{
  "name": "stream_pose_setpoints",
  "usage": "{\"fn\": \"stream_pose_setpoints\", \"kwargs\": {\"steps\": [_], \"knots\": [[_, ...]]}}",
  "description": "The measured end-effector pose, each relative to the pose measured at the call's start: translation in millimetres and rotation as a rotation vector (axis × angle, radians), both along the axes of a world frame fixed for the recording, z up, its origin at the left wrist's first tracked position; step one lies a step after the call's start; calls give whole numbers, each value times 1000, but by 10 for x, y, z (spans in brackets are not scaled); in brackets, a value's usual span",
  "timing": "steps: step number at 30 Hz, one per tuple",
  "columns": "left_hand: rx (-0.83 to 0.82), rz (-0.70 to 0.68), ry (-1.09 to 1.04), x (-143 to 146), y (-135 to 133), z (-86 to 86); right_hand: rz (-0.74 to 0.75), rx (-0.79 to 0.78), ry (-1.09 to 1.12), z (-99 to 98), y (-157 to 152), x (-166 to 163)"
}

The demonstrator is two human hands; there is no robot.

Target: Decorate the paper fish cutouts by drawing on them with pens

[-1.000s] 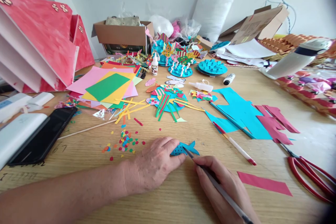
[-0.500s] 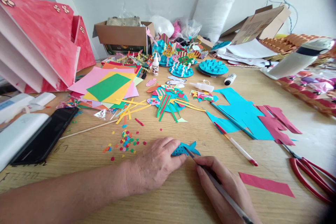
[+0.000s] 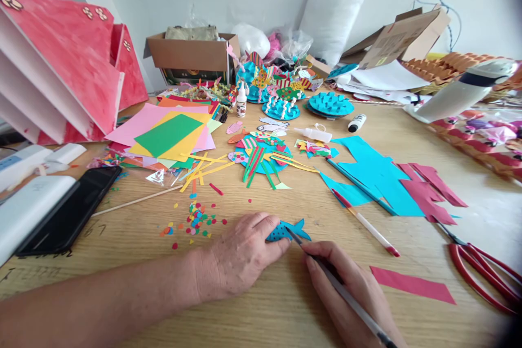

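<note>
A small blue paper fish (image 3: 279, 232) with dark dots lies flat on the wooden table in front of me. My left hand (image 3: 247, 253) pins its head end between thumb and forefinger, hiding part of it. In my right hand (image 3: 350, 288) is a black pen (image 3: 346, 300), slanting down so its tip rests on the fish near the tail. Coloured paper dots (image 3: 198, 217) are scattered left of the fish. A red-capped pen (image 3: 367, 223) and a red paper strip (image 3: 411, 284) lie to the right.
Red-handled scissors (image 3: 475, 261) sit at the right, by blue paper (image 3: 383, 176) pieces. Further back are a blue disc (image 3: 281, 166) with paper fish and strips, a glue bottle (image 3: 241, 102) and coloured sheets (image 3: 169, 136). A phone (image 3: 73, 215) lies left.
</note>
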State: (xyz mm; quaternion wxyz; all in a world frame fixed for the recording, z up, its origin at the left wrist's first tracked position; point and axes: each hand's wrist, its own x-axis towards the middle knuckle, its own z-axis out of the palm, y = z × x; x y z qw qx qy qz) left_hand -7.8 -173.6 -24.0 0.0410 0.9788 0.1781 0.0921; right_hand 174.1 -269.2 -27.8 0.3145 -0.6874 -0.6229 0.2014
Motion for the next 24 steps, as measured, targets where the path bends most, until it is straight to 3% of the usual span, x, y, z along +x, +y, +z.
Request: {"fn": "stream_pose_setpoints", "kwargs": {"steps": [24], "knots": [[12, 7, -16, -1, -3, -31, -1, 7, 0, -10, -15, 3]]}}
